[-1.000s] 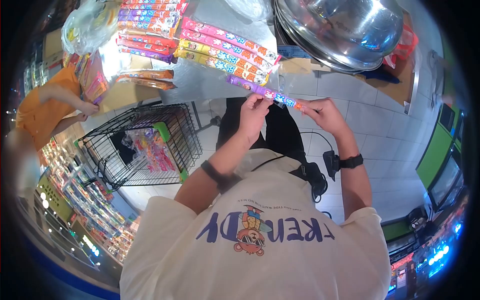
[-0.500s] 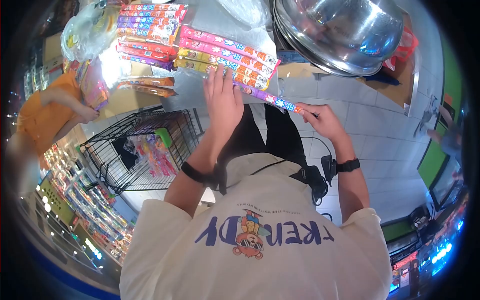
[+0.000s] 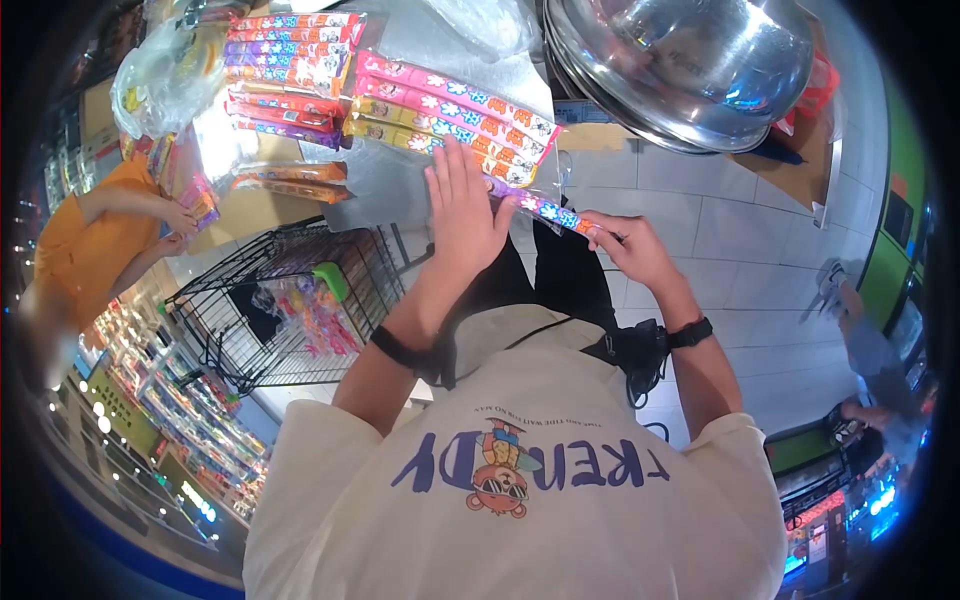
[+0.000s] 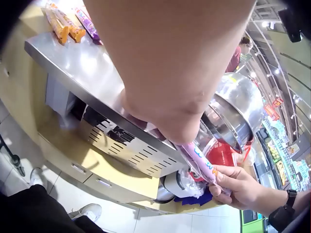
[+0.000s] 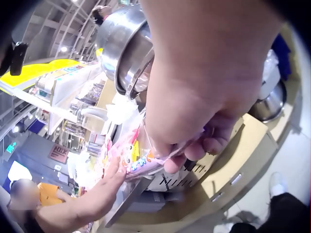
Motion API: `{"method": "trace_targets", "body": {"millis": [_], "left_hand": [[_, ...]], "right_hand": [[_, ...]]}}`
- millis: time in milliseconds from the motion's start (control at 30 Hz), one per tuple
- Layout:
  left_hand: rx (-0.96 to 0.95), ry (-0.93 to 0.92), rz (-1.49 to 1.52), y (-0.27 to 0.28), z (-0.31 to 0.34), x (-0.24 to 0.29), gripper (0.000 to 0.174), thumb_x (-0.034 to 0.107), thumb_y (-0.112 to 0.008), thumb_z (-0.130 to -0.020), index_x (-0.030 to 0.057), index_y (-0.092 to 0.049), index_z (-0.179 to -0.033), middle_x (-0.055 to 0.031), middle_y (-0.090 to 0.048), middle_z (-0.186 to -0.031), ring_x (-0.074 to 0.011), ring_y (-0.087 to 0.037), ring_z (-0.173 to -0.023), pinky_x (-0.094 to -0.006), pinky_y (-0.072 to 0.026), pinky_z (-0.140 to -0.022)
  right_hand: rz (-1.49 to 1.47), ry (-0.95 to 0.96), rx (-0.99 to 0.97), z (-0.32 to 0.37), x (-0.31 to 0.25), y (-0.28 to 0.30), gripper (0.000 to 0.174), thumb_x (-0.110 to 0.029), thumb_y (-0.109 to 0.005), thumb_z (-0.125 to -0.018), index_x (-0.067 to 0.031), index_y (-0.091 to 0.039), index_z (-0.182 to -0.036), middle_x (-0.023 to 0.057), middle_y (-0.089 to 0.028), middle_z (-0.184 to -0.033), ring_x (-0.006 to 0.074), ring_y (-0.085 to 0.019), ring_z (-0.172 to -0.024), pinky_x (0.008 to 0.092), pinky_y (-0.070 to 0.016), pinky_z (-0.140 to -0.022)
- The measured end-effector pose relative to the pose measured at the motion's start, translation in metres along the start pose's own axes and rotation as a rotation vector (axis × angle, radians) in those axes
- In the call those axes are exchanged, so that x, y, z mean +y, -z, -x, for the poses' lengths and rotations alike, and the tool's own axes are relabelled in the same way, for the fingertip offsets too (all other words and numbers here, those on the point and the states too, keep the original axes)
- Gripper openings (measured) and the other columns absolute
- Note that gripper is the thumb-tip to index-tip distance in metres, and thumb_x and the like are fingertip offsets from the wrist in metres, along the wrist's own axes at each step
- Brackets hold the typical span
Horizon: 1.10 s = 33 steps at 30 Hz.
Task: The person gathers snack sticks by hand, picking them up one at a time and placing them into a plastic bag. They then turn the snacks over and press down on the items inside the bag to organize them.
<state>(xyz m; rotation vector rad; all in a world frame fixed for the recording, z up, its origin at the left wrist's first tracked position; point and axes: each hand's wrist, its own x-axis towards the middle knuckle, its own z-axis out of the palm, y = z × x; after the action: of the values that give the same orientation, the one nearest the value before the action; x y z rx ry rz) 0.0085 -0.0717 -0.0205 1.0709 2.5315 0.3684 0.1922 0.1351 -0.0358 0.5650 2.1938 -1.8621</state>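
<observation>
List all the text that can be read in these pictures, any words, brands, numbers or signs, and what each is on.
"TRENDY": large letters on the white shirt, first letter partly lost in a fold.
"TIME AND TIDE WAIT FOR NO MAN": small line on the same shirt.
Too small or blurred to read: the lettering on the stick packets, the faint mark on the metal bowl, the grey wall's sign and the hanging red signs.

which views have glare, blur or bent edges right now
head view: fisheye curve with black corners, white glare beside the clear plastic bag, reflections on the steel bowl; left wrist view: highlights on the metal counter, purple packet washed pale; right wrist view: yellow panel overexposed
</observation>
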Motion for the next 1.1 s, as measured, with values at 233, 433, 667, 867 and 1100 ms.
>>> {"method": "trace_targets", "body": {"millis": [233,433,667,867,1100], "left_hand": [[0.023,-0.001,-0.005,-0.026,0.022,0.014,0.087,0.036,-0.064,-0.094,-0.0039,-0.018,-0.155,-0.0401,-0.003,-0.157,-0.0590,-0.004,-0.146,-0.0688,-0.0071,-0.114],[0.340,0.444,0.603,-0.041,0.034,0.035,0.047,0.007,-0.067,-0.093,-0.0002,-0.037,-0.128,-0.0196,-0.046,-0.125,-0.0233,-0.050,-0.111,-0.0423,-0.0415,-0.098],[0.503,0.790,1.308,-0.051,0.031,0.048,0.037,0.001,-0.059,-0.097,0.0003,-0.037,-0.126,-0.0094,-0.060,-0.107,-0.0140,-0.059,-0.096,-0.0273,-0.0479,-0.088],[0.445,0.874,1.472,-0.047,0.028,0.043,0.030,0.000,-0.062,-0.095,-0.0029,-0.048,-0.121,-0.0101,-0.064,-0.101,-0.0120,-0.060,-0.090,-0.0251,-0.0493,-0.083],[0.382,0.838,1.486,-0.041,0.026,0.041,0.029,-0.002,-0.063,-0.094,-0.0027,-0.050,-0.119,-0.0089,-0.065,-0.098,-0.0117,-0.062,-0.087,-0.0240,-0.0496,-0.080]], "right_hand": [[-0.500,-0.421,-0.197,-0.005,0.015,-0.004,0.032,-0.017,-0.055,-0.103,-0.0041,-0.064,-0.131,0.0000,-0.064,-0.078,0.0053,-0.049,-0.060,0.0223,-0.0418,-0.057],[-0.507,-0.400,-0.188,-0.001,0.013,-0.010,0.035,-0.020,-0.052,-0.105,-0.0006,-0.061,-0.133,0.0011,-0.064,-0.079,0.0061,-0.051,-0.064,0.0213,-0.0435,-0.061],[-0.387,-0.338,-0.135,-0.003,-0.005,-0.019,0.034,-0.022,-0.054,-0.104,-0.0039,-0.063,-0.131,-0.0006,-0.064,-0.074,0.0061,-0.048,-0.061,0.0220,-0.0418,-0.059],[-0.147,-0.278,-0.103,-0.010,-0.027,-0.016,0.030,-0.020,-0.053,-0.103,-0.0053,-0.067,-0.126,0.0003,-0.059,-0.065,0.0064,-0.047,-0.058,0.0247,-0.0401,-0.056],[-0.146,-0.193,0.018,-0.006,-0.033,-0.026,0.030,-0.016,-0.054,-0.103,-0.0037,-0.066,-0.126,0.0018,-0.056,-0.065,0.0073,-0.049,-0.059,0.0252,-0.0409,-0.056]]}}
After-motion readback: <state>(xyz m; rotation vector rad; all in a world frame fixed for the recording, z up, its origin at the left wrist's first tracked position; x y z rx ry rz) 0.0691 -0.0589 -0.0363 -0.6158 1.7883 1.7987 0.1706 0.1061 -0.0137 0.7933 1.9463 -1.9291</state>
